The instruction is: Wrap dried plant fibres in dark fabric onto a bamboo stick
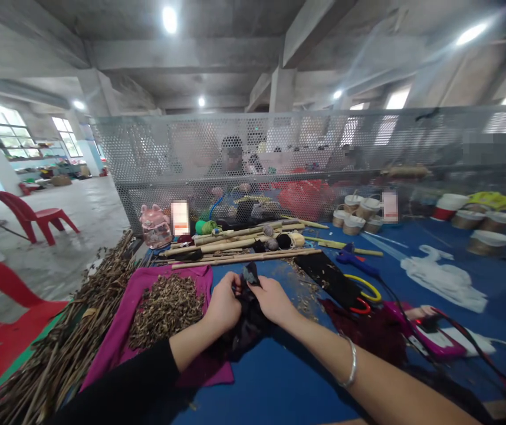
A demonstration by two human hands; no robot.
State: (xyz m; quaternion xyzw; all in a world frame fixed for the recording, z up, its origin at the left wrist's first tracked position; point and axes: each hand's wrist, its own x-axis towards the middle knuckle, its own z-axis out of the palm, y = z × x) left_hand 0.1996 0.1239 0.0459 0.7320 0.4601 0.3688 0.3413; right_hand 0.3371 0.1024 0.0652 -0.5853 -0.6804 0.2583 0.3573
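My left hand and my right hand meet at the middle of the blue table, both closed on a bunched piece of black cloth. A tuft of the cloth sticks up between the fingertips. A silver bangle is on my right wrist, and a black sleeve covers my left forearm. Just left of my hands lies a heap of dry brown bits on a magenta cloth.
A long pile of dry twigs runs along the left edge. Bamboo sticks, a pink jar, scissors with yellow and red handles, a white bag and small tubs lie beyond. People sit behind a mesh screen. Red chairs stand left.
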